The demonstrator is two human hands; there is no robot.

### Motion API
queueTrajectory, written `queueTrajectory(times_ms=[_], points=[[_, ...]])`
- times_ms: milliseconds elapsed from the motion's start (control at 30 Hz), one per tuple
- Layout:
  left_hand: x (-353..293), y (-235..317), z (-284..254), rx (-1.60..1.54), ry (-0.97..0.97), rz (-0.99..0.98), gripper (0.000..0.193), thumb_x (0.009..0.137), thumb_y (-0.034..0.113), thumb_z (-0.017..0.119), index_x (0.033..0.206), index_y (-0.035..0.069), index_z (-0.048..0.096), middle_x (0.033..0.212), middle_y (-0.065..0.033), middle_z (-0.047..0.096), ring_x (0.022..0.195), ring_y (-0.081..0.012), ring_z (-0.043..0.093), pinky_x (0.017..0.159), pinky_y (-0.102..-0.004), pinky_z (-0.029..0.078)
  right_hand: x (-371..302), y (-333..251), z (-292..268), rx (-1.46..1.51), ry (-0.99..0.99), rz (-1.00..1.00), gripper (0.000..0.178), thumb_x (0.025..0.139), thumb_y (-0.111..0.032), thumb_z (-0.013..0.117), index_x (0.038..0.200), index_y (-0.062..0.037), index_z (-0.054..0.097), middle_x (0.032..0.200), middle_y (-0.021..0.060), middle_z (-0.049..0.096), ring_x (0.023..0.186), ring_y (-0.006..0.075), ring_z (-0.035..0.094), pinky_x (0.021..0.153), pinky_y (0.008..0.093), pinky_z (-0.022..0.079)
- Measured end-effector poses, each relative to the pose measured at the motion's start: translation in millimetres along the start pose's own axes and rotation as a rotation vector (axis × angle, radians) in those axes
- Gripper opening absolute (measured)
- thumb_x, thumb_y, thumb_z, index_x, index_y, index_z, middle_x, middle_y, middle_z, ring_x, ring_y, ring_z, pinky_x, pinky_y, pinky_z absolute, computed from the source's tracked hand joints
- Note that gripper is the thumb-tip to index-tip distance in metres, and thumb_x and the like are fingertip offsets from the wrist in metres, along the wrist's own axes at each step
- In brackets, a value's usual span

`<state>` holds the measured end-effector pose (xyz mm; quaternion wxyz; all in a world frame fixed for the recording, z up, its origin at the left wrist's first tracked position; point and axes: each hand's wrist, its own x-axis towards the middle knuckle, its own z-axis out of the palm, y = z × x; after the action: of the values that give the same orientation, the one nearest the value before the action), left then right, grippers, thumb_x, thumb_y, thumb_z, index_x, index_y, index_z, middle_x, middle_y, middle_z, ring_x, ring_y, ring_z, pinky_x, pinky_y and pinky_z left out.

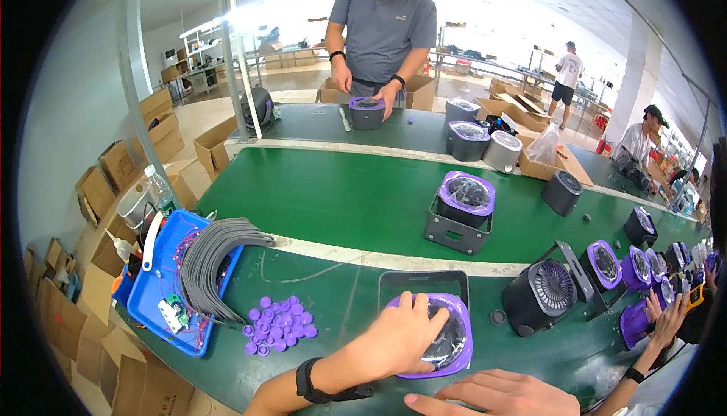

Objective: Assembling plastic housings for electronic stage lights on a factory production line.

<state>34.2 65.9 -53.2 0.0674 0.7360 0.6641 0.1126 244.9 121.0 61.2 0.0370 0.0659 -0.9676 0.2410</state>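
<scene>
In front of me on the green bench stands a dark grey fan unit with a purple rim, its round top under clear wrinkled film. My left hand grips it from above, fingers spread across the rim and film. A grey bracket shows just behind it. Near the bottom edge, my right hand is open beside the unit, fingers stretched out and holding nothing. Small purple round caps lie loose to the left. Right of the unit are a dark fan with a bare grille and a small black knob.
A blue tray with wires, a circuit board and grey strips stands at left. On the green belt sits another purple-rimmed fan. Across it, a person handles a similar unit. More fans and a co-worker's hands are at right.
</scene>
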Motion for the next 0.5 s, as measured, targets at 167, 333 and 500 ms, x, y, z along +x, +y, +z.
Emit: queueTrajectory(times_ms=[167,333,500], points=[[3.0,1.5,-0.8,0.005,0.001,0.012,0.080,0.073,0.037,0.088,0.133,0.000,0.049,0.113,-0.0278,0.055,0.103,-0.0447,0.059,0.074,-0.0505,0.060,-1.7,-1.6,-0.8,-0.007,0.007,0.010,0.059,0.092,-0.021,0.068,0.147,-0.0055,0.050,0.111,0.0150,0.060,0.096,0.0339,0.062,0.087,0.0413,0.051],[2.1,1.0,-0.5,0.005,0.000,0.006,0.080,0.072,0.036,0.088,0.133,0.001,0.049,0.113,-0.0276,0.055,0.104,-0.0445,0.059,0.074,-0.0500,0.060,-1.2,-1.1,-0.7,-0.001,0.002,0.008,0.059,0.092,-0.020,0.068,0.147,-0.0053,0.051,0.113,0.0156,0.061,0.097,0.0344,0.062,0.088,0.0414,0.051],[2.2,1.6,-2.0,0.002,0.001,0.006,0.081,0.072,0.036,0.088,0.133,0.001,0.049,0.113,-0.0274,0.055,0.104,-0.0442,0.059,0.074,-0.0495,0.060,-1.1,-0.8,-0.2,0.008,0.003,0.009,0.058,0.092,-0.020,0.068,0.146,-0.0052,0.051,0.113,0.0156,0.061,0.097,0.0348,0.062,0.088,0.0415,0.051]])
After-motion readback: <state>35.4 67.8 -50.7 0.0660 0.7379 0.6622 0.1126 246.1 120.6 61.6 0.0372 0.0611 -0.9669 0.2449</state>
